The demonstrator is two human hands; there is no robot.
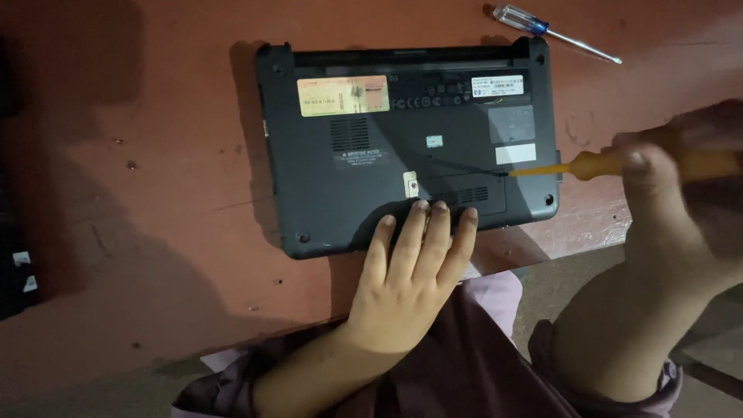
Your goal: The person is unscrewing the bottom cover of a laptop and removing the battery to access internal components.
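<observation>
Nearest to us are our two forearms in rolled purple sleeves (pixel 472 364), rising from the bottom edge. Our left hand (pixel 410 282) lies flat, fingers loosely spread and open, its fingertips pressing on the near edge of a small black laptop (pixel 371 170) that lies upside down on a reddish-brown table (pixel 155 193). The hand holds nothing; it only bears down on the casing.

Our right hand (pixel 673 178), blurred and close to the camera, is closed around the handle of an orange screwdriver (pixel 619 164). The shaft points left, and its tip meets the laptop's underside at the right, just beside a white label (pixel 515 153) and above a ribbed cover panel (pixel 464 193) along the near edge.

The laptop sits at the table's near edge, its long sides running left to right. On its underside we see a yellowish sticker (pixel 343 95) at the far left, a vent grille (pixel 350 134) below it, and screw holes in the corners.

A second screwdriver with a clear and blue handle (pixel 542 27) lies on the table beyond the laptop's far right corner, well apart from both hands.
</observation>
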